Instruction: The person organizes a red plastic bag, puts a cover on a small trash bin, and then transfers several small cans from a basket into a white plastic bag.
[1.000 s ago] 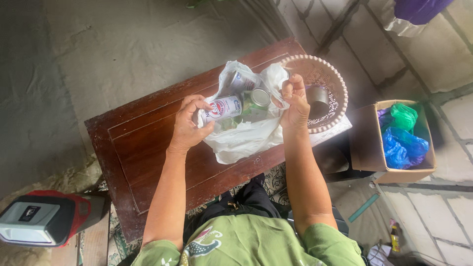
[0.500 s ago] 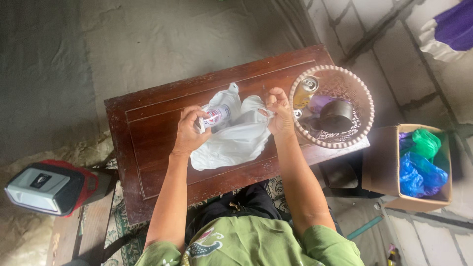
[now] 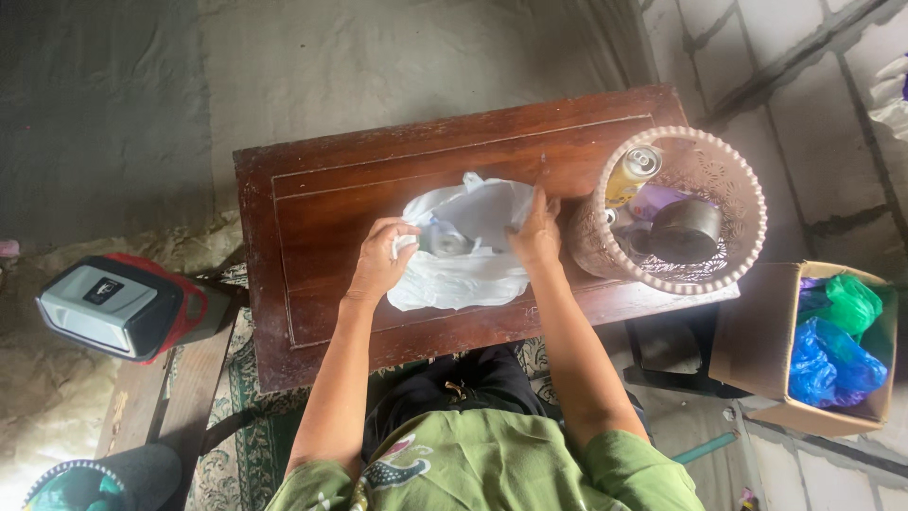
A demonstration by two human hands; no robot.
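Wooden table [image 3: 312,203]: left hand [image 3: 378,267] and right hand [image 3: 534,235], apart, each pinch the white bag [image 3: 463,274]; cans [image 3: 445,241] lie between them, bag mouth open, untied.

A bag [image 3: 463,251] lies on the table [image 3: 322,203], a basket [image 3: 676,208] to its right.

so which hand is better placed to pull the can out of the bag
Probably the left hand: it pinches the bag edge right beside the can. The right hand grips the bag's far side, next to the basket, farther from the can.
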